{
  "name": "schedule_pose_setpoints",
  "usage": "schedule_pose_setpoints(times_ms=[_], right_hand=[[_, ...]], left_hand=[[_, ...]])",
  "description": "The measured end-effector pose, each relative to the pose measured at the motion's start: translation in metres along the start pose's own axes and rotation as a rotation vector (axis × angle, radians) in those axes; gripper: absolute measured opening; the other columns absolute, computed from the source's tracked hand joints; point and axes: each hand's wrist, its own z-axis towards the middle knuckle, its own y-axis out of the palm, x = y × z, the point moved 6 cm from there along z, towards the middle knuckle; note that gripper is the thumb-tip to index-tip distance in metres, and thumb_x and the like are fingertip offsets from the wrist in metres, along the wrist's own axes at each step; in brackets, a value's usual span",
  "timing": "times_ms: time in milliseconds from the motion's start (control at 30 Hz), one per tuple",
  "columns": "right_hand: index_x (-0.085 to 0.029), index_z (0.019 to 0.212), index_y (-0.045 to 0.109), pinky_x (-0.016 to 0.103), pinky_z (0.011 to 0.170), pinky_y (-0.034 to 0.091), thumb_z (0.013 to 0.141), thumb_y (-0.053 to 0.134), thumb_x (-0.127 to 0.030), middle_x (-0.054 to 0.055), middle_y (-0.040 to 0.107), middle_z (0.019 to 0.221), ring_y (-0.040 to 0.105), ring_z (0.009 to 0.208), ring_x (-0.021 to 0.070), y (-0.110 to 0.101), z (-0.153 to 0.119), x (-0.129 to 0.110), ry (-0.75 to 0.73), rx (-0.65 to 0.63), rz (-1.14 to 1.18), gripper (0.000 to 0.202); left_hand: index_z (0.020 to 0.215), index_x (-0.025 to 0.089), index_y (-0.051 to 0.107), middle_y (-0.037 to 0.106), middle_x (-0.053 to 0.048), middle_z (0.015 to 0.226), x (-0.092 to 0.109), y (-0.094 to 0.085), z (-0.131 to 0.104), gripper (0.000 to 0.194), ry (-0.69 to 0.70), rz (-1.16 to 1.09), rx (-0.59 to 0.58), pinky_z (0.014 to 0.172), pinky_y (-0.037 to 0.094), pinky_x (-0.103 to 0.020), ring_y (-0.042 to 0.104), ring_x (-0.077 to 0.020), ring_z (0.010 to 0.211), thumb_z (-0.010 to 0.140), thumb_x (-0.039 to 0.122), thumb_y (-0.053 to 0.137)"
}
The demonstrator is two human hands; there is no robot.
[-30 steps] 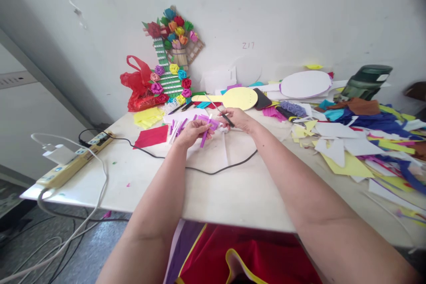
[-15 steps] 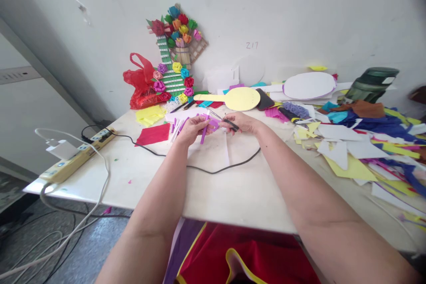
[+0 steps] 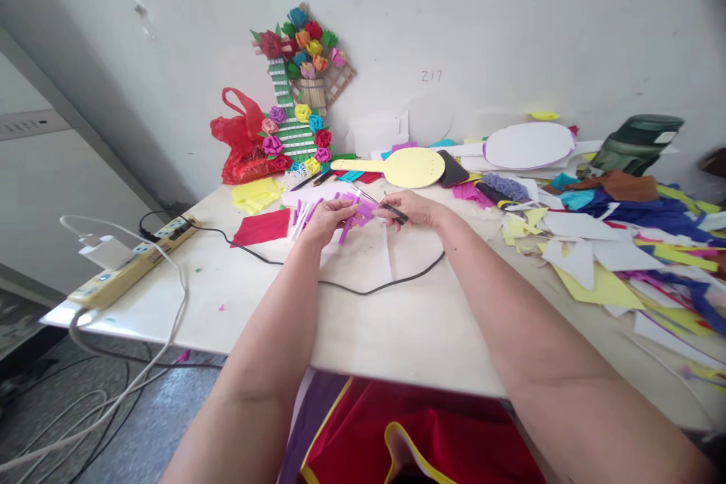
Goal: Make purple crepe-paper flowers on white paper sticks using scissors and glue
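Between the fingers of my left hand (image 3: 334, 216) is a piece of purple paper (image 3: 366, 210), with a narrow purple strip (image 3: 345, 230) hanging below it. My right hand (image 3: 413, 207) is closed round the black handle of what look like scissors (image 3: 395, 213). Their thin metal blades point left towards the purple paper; whether they touch it I cannot tell. Beside my left hand lie several white and purple paper sticks (image 3: 300, 216), partly hidden by it. Below the scissors a white paper strip (image 3: 386, 255) lies on the table (image 3: 391, 333).
A black cable (image 3: 363, 293) loops across the table from a power strip (image 3: 136, 265) at left. Red cloth-like paper (image 3: 261, 228) lies left of my hands. Behind stand a yellow paddle-shaped card (image 3: 414, 168) and a paper-flower craft (image 3: 298, 128). Paper scraps (image 3: 595, 242) and a green bottle (image 3: 638, 145) are right.
Both hands stay almost in place. The purple paper and strip in my left hand have shifted and tilted slightly. The whole view has moved a little.
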Motion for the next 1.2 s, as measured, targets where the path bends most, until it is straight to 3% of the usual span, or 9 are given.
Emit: schedule_pose_setpoints(times_ms=[467, 1200], right_hand=[[-0.014, 0.082, 0.061, 0.016, 0.033, 0.028, 0.068, 0.067, -0.049, 0.002, 0.06, 0.064, 0.055, 0.045, 0.0081, 0.004, 0.0, 0.0, 0.022, -0.039, -0.078, 0.037], [-0.013, 0.079, 0.059, 0.017, 0.034, 0.027, 0.069, 0.067, -0.047, 0.002, 0.059, 0.063, 0.053, 0.045, 0.0072, 0.009, -0.006, -0.01, 0.045, -0.063, -0.093, 0.037]], left_hand=[[0.086, 0.014, 0.069, 0.068, -0.005, 0.071, 0.002, 0.0, -0.002, 0.04, -0.013, 0.103, 0.025, 0.055, 0.043, -0.023, 0.058, -0.0108, 0.056, 0.054, 0.037, 0.076], [0.083, 0.012, 0.07, 0.067, -0.005, 0.065, 0.004, 0.001, -0.002, 0.035, 0.008, 0.077, 0.026, 0.05, 0.041, -0.022, 0.053, -0.0093, 0.05, 0.054, 0.033, 0.077]])
